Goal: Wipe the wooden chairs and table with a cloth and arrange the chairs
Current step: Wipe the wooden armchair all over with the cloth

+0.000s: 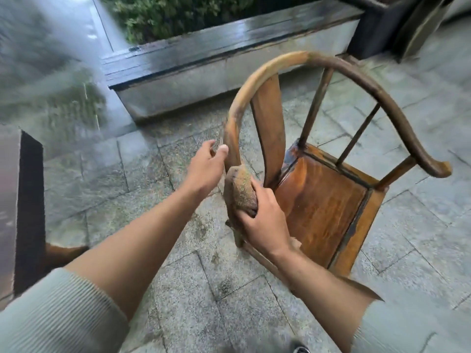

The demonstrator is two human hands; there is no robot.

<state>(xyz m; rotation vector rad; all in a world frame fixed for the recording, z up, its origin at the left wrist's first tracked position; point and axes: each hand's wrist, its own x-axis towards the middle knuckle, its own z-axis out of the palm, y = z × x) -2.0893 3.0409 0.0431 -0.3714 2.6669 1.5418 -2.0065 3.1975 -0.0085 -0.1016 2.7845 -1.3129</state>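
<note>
Seen from above, open stone paving [178,289] lies between a dark table edge [28,200] at far left and a wooden chair [323,200] at centre right. The right hand [265,220] curls around a brown cloth [240,192], pressing it on the chair's curved arm rail. The left hand [207,166] reaches forward, fingers loosely open, holding nothing, thumb beside the rail. Beyond stands a low planter wall [204,72].
</note>
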